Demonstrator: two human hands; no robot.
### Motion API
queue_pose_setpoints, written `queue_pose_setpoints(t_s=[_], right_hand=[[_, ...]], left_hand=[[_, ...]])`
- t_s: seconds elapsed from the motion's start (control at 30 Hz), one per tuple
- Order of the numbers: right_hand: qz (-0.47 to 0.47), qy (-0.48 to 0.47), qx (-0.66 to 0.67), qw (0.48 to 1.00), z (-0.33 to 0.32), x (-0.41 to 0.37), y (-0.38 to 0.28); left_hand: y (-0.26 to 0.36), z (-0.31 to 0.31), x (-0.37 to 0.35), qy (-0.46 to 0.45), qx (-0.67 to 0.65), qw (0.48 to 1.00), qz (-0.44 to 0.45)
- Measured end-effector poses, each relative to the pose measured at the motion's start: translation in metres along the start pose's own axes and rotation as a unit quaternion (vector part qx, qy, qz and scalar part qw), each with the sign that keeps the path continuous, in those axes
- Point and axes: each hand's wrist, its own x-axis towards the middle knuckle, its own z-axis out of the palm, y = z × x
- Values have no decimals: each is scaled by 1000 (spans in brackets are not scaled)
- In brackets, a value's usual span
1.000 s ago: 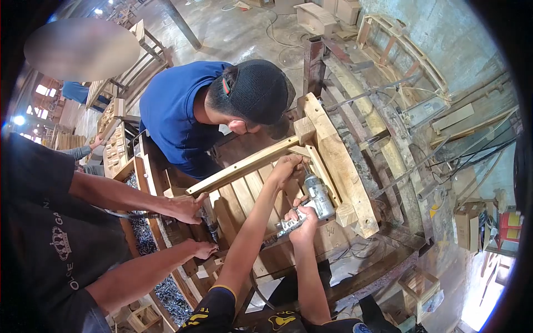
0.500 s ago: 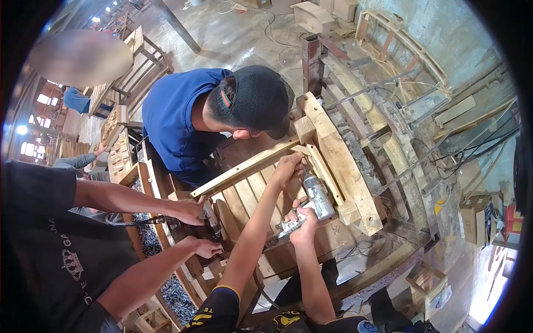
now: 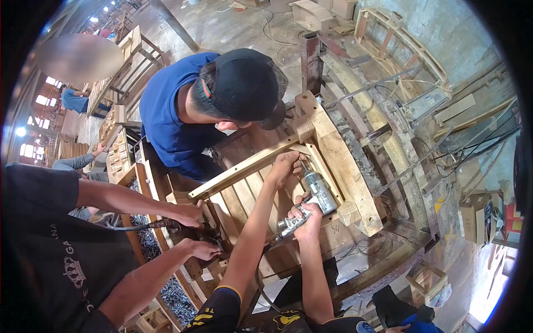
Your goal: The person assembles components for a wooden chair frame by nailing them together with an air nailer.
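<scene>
Left hand point(image 3: 284, 166) closed around the long rail point(image 3: 244, 166) of the wooden chair frame point(image 3: 340, 161), right hand point(image 3: 308, 215) clenched on the pneumatic tool point(image 3: 320, 191), tool upright inside the frame's corner, frame lying on the workbench point(image 3: 383, 266).

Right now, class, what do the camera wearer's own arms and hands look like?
The left hand and right hand are bare, with no gloves. The forearms are uncovered. Short black sleeves end above the elbows; the left sleeve has a yellow-edged cuff and yellow lettering.
</scene>
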Motion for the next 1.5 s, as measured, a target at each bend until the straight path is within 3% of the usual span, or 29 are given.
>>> queue_pose_setpoints(t_s=[0.23,0.37,0.47,0.53,0.6,0.8,0.93,1.07,1.1,1.13,1.27,1.33,1.4,1.43,1.5], right_hand=[[23,-15,13,1000,-4,10,-2],[31,-13,27,999,-3,17,-3],[26,-18,22,999,-5,21,-2],[29,0,15,999,-1,22,-3],[37,-9,11,999,-7,27,-3],[59,29,-10,998,-3,37,-4],[42,45,-13,998,-4,38,-2],[39,-15,18,999,-2,26,0],[32,-37,22,999,-1,19,1],[25,-60,25,998,11,10,0],[-10,-57,-159,986,40,-45,-10],[-37,-90,-383,918,37,-49,-18],[-106,-125,-609,776,54,-60,-33],[-193,-153,-645,723,54,-59,-32],[-193,-163,-726,640,56,-66,-37]], left_hand=[[-4,0,2,0,-38,999,28],[3,8,-5,52,-6,998,27],[5,11,-23,181,145,972,43],[11,8,-60,187,180,964,58],[17,13,-102,167,37,984,42],[17,5,-178,170,-74,981,49],[21,-5,-193,184,-26,982,22],[26,-21,-191,158,29,987,1],[33,-6,-187,210,34,977,4],[42,-4,-181,201,59,978,10],[63,-6,-149,156,81,984,8],[70,-6,-129,132,50,990,-15],[72,-5,-107,119,101,988,-21],[71,-4,-96,111,127,985,-26],[72,-5,-77,87,168,981,-33]])
